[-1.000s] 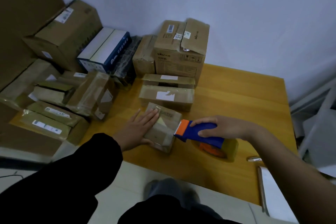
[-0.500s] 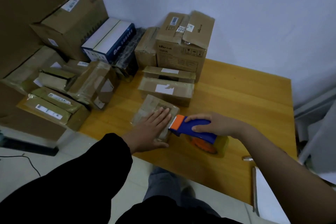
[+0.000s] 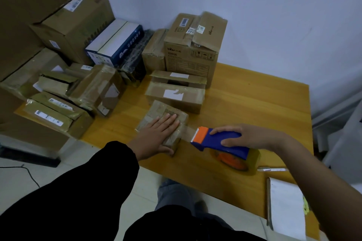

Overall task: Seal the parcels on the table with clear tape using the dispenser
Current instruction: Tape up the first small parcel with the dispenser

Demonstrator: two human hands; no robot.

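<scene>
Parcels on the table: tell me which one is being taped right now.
The small parcel under the left hand. A strip of clear tape stretches from it to the blue dispenser in the right hand; no hand touches any other.

Long black sleeve (image 3: 78, 191) on left arm, loose fabric, cuff ends at wrist; left hand (image 3: 154, 137) bare. Right forearm (image 3: 293, 164) uncovered, right hand (image 3: 244, 137) bare. Black top (image 3: 186, 229) along bottom edge. Grey trousers (image 3: 174, 195) below, a bit blurred.
</scene>
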